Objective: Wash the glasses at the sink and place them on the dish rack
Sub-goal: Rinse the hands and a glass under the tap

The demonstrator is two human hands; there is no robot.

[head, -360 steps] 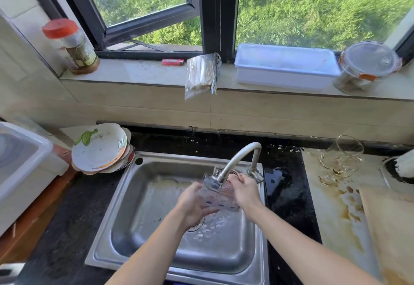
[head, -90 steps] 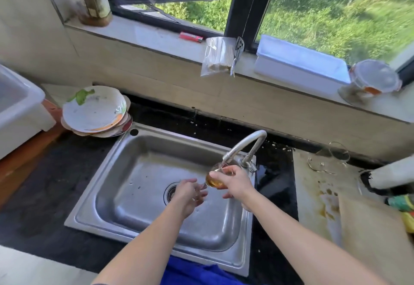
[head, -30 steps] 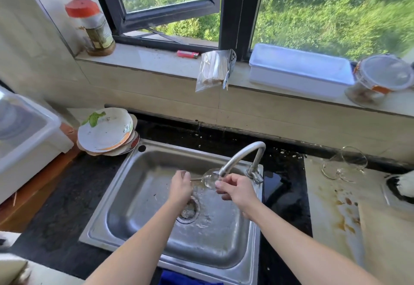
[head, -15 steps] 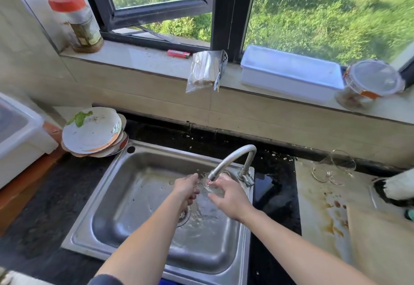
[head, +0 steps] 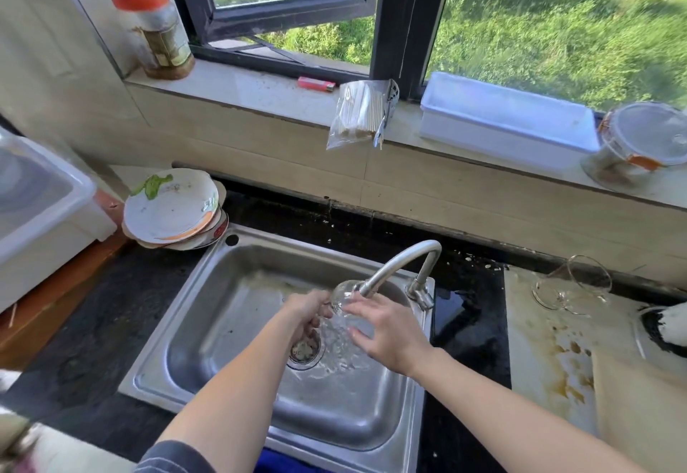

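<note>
Over the steel sink, a clear stemmed glass sits right under the faucet spout, with water running over it. My left hand is closed around the glass from the left. My right hand lies against its right side with fingers spread, rubbing it. Water splashes down toward the drain. A second stemmed glass lies on its side on the stained counter at the right. At the far left stands a white plastic box; whether it is the dish rack I cannot tell.
Stacked dirty plates sit at the sink's back-left corner. On the sill are a red-lidded jar, a lighter, a bag of sticks, a white tray and a lidded container. A wooden board lies at the right.
The glass has gone from being held sideways by its stem to sitting directly under the running water. Both hands have closed in around it.
</note>
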